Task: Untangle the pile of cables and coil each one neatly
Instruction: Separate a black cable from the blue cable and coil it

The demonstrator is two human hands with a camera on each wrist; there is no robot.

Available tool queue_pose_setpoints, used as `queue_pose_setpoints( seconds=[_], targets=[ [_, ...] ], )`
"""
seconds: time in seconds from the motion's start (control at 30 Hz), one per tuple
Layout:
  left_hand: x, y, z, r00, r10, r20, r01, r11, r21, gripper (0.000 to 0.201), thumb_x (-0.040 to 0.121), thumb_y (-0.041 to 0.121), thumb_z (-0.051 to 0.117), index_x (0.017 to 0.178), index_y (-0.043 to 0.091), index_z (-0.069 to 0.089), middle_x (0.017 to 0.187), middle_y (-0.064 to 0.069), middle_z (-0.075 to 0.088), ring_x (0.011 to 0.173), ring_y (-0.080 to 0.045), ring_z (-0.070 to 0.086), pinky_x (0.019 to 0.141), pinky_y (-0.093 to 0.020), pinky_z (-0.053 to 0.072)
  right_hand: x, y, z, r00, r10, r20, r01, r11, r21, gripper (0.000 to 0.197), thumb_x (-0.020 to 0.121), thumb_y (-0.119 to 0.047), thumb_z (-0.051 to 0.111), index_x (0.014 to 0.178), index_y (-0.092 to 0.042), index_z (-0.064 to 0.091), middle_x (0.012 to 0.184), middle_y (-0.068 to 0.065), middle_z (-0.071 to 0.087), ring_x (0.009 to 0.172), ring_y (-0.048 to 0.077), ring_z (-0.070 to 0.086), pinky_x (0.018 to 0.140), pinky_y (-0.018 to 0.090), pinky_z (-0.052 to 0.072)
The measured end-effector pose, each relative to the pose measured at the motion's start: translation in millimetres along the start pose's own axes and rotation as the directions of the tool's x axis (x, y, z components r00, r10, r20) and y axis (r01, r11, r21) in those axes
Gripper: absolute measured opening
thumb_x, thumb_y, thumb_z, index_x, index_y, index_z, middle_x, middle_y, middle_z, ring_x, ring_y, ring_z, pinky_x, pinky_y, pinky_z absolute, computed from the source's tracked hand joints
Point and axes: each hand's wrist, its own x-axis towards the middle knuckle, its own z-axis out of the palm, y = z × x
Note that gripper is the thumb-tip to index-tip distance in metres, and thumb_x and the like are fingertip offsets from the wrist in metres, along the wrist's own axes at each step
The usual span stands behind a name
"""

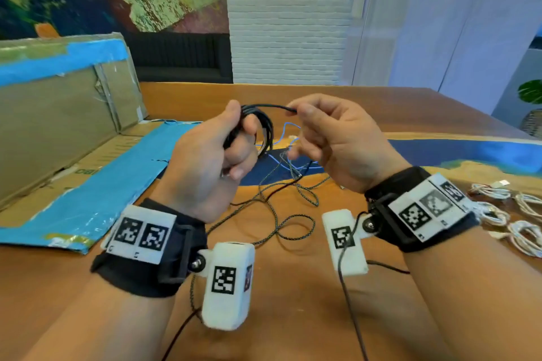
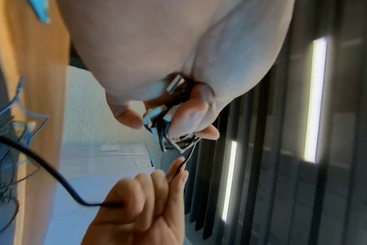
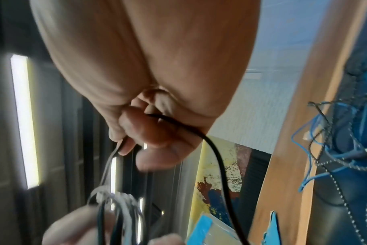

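Observation:
In the head view my left hand (image 1: 239, 129) grips a black cable coil (image 1: 265, 129) of several loops, raised above the table. My right hand (image 1: 296, 111) pinches the same black cable's strand (image 1: 278, 107) just right of the coil. The left wrist view shows the coil (image 2: 168, 132) and a metal plug (image 2: 176, 82) clamped in my left fingers (image 2: 191, 116). Below them my right hand (image 2: 147, 199) holds the strand (image 2: 52, 165). From the right wrist, the strand (image 3: 216, 157) runs out of my right fingers (image 3: 155, 132). The coil (image 3: 115, 215) is blurred.
A tangle of thin blue cable (image 1: 286, 129) and dark braided cable (image 1: 281, 184) lies on the wooden table (image 1: 293, 287) under my hands. Coiled white cables (image 1: 513, 214) lie at the right. A taped cardboard box (image 1: 64, 114) stands at the left.

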Motion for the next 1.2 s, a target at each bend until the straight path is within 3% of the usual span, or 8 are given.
queue_pose_setpoints(
  seconds=[0.1, 0.17, 0.27, 0.5, 0.67, 0.8, 0.97, 1.2],
  targets=[
    [-5.4, -5.4, -8.2, 0.992, -0.087, 0.09, 0.104, 0.973, -0.205, 0.049, 0.107, 0.042, 0.031, 0.078, 0.017, 0.063, 0.044, 0.012, 0.022, 0.039, -0.009, 0.023, 0.069, -0.036, 0.011, -6.3, 6.6, -10.6, 0.988, 0.03, -0.152, -0.036, 0.999, -0.039, 0.021, 0.102, -0.013, 0.057, 0.092, -0.014, 0.075, 0.054, -0.004, 0.031, 0.043, 0.012, 0.022, 0.04, 0.022, 0.025],
    [-8.7, -10.4, -6.0, 0.991, -0.097, 0.096, 0.121, 0.948, -0.293, 0.049, 0.108, 0.039, 0.029, 0.086, 0.015, 0.066, 0.047, 0.008, 0.019, 0.039, -0.008, 0.026, 0.079, -0.034, 0.036, -12.5, 17.1, -9.3, 0.981, 0.028, -0.191, -0.071, 0.972, -0.224, 0.02, 0.102, -0.012, 0.059, 0.094, -0.012, 0.077, 0.052, -0.005, 0.038, 0.041, 0.009, 0.027, 0.039, 0.02, 0.024],
    [-7.8, -16.6, -1.4, 0.997, -0.067, 0.037, 0.076, 0.939, -0.335, 0.05, 0.11, 0.036, 0.027, 0.11, 0.009, 0.069, 0.05, 0.006, 0.029, 0.048, -0.01, 0.045, 0.097, -0.042, 0.04, -22.6, 29.1, 1.5, 0.98, 0.08, -0.18, -0.15, 0.894, -0.422, 0.019, 0.102, -0.009, 0.059, 0.104, -0.013, 0.077, 0.058, -0.003, 0.056, 0.039, 0.002, 0.039, 0.041, 0.011, 0.032],
    [-2.1, -40.1, 5.0, 0.981, 0.031, -0.189, -0.025, 0.999, 0.034, 0.041, 0.112, 0.026, 0.028, 0.123, -0.001, 0.057, 0.07, -0.002, 0.057, 0.109, -0.024, 0.071, 0.087, -0.043, 0.051, -42.6, 30.1, 27.9, 0.939, 0.342, -0.029, -0.313, 0.818, -0.482, 0.015, 0.102, -0.013, 0.058, 0.102, -0.014, 0.073, 0.071, 0.006, 0.072, 0.039, 0.023, 0.042, 0.045, 0.038, 0.042],
    [-4.5, -48.8, 8.2, 0.984, 0.066, -0.166, 0.023, 0.875, 0.484, 0.03, 0.111, 0.018, 0.035, 0.124, 0.009, 0.061, 0.07, -0.003, 0.059, 0.076, -0.008, 0.067, 0.074, -0.02, 0.052, -51.3, 25.5, 26.0, 0.904, 0.427, 0.007, -0.416, 0.883, -0.217, 0.03, 0.101, -0.019, 0.062, 0.077, -0.002, 0.055, 0.048, 0.006, 0.047, 0.03, 0.01, 0.037, 0.049, 0.035, 0.054],
    [-5.5, -46.9, 6.2, 0.991, 0.016, -0.131, 0.084, 0.688, 0.721, 0.028, 0.109, 0.021, 0.041, 0.102, 0.023, 0.068, 0.058, 0.006, 0.057, 0.06, -0.014, 0.056, 0.072, -0.037, 0.05, -52.9, 18.4, 18.6, 0.921, 0.387, 0.037, -0.376, 0.911, -0.169, 0.021, 0.101, -0.015, 0.061, 0.088, 0.001, 0.067, 0.051, 0.001, 0.039, 0.037, 0.009, 0.031, 0.042, 0.026, 0.044],
    [-11.5, -39.1, 1.3, 0.948, -0.312, 0.064, 0.221, 0.787, 0.576, 0.057, 0.109, 0.035, 0.036, 0.082, -0.001, 0.071, 0.045, -0.005, 0.029, 0.045, -0.021, 0.025, 0.053, -0.037, 0.021, -50.1, 10.7, 1.7, 0.989, 0.135, -0.067, -0.15, 0.88, -0.451, 0.01, 0.093, -0.005, 0.07, 0.087, -0.003, 0.078, 0.068, 0.008, 0.069, 0.055, 0.001, 0.054, 0.057, 0.013, 0.041],
    [-16.1, -37.0, 8.2, 0.917, -0.361, 0.171, 0.333, 0.927, 0.176, 0.051, 0.094, 0.042, 0.042, 0.058, 0.009, 0.058, 0.04, 0.004, 0.02, 0.038, -0.014, 0.008, 0.039, -0.024, 0.011, -44.4, 26.7, -9.1, 0.991, -0.056, -0.124, -0.007, 0.89, -0.456, 0.021, 0.09, -0.004, 0.073, 0.09, -0.023, 0.081, 0.092, 0.005, 0.077, 0.091, 0.031, 0.07, 0.085, 0.046, 0.055]
  ],
)
